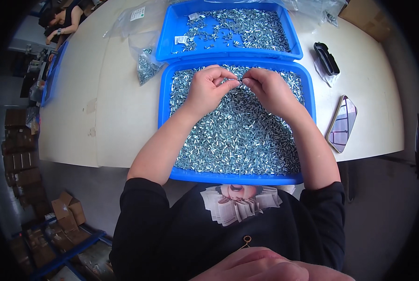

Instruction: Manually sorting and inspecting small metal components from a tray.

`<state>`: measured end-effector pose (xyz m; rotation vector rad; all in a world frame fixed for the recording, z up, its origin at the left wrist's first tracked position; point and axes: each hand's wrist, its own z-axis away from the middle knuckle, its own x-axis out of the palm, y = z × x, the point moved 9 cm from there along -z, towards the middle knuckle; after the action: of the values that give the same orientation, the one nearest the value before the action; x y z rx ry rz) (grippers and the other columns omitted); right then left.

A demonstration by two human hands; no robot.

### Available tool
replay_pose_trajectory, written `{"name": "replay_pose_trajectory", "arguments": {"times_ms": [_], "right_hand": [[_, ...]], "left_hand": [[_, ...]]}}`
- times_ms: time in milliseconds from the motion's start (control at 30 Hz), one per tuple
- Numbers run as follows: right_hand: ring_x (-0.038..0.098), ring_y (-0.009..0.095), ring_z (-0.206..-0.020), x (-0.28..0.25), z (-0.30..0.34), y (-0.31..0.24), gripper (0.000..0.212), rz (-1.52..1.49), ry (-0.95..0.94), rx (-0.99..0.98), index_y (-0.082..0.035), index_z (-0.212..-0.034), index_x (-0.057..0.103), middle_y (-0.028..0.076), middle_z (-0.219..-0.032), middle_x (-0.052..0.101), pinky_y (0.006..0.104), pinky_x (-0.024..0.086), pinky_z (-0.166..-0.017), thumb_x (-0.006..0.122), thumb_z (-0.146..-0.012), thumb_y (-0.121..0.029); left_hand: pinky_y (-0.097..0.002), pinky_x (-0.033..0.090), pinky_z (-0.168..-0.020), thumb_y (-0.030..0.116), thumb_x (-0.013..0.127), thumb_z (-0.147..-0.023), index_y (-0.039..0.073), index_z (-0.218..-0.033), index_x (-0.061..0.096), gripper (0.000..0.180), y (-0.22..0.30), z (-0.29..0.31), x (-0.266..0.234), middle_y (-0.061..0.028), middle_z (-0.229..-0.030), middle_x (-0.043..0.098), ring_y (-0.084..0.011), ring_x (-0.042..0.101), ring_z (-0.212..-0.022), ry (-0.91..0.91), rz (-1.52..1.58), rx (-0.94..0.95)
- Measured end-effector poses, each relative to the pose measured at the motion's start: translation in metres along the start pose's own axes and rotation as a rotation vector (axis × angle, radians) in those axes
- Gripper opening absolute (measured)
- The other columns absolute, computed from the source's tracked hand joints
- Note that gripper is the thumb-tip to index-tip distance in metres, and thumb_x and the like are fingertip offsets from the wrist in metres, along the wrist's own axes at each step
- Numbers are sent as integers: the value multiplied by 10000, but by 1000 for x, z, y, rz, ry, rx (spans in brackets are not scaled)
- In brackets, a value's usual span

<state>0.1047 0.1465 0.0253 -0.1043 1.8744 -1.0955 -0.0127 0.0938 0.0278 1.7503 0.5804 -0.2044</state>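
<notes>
My left hand [206, 90] and my right hand [268, 90] meet fingertip to fingertip over the far part of a blue plastic tray [237, 178]. Each has thumb and forefinger pinched together. A tiny dark bit shows between the two pinches, too small to name. Below the hands, the tray is filled with a thick layer of small silvery metal cylinders [233, 136], like short pins or sleeves. Both forearms reach over the tray from its near corners and cover part of its sides.
Beyond stands a second blue tray [167, 44], partly covered with similar pieces. A clear bag of metal pieces [147, 68] lies left. To the right are a black open case [326, 58] and a phone [342, 124]. Another person [69, 21] sits far left. A cardboard box [366, 18] stands far right.
</notes>
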Motion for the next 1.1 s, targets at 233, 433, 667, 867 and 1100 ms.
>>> {"name": "replay_pose_trajectory", "arguments": {"times_ms": [233,433,667,867,1100], "right_hand": [[591,315,-776,-10,-1,-8,135,-115,103,-86,-19,-867,589,144,-831,596,370,470,-666,644,-752,-64],[558,164,-660,-9,0,-6,146,-77,109,-86,-13,-871,600,74,-788,575,281,452,-604,668,-743,-30],[592,310,-787,-9,-1,-4,142,-76,82,-45,-22,-861,590,143,-832,595,369,475,-678,647,-737,-59],[582,199,-693,-10,-1,-7,159,-34,108,-74,-7,-874,597,93,-797,584,298,465,-625,668,-733,-26],[588,205,-701,-9,-1,-4,164,-13,109,-75,-7,-878,597,95,-801,588,297,468,-629,670,-732,-30]], "left_hand": [[-238,342,-507,152,676,-800,9,-731,637,163,-21,-1,7,-7,-641,554,-64,408,-550,-25,101,-40],[-215,310,-497,148,676,-803,33,-797,612,132,-22,2,10,64,-585,390,-35,360,-558,-72,152,-127],[-169,284,-530,110,677,-804,35,-836,602,111,-29,4,14,95,-643,340,-7,318,-586,-101,171,-228],[-216,295,-496,131,699,-771,37,-810,614,133,-30,0,9,79,-574,346,-23,331,-562,-59,109,-168],[-216,293,-501,143,707,-765,38,-813,640,134,-32,1,9,79,-572,354,-26,336,-559,-88,112,-212]]}}
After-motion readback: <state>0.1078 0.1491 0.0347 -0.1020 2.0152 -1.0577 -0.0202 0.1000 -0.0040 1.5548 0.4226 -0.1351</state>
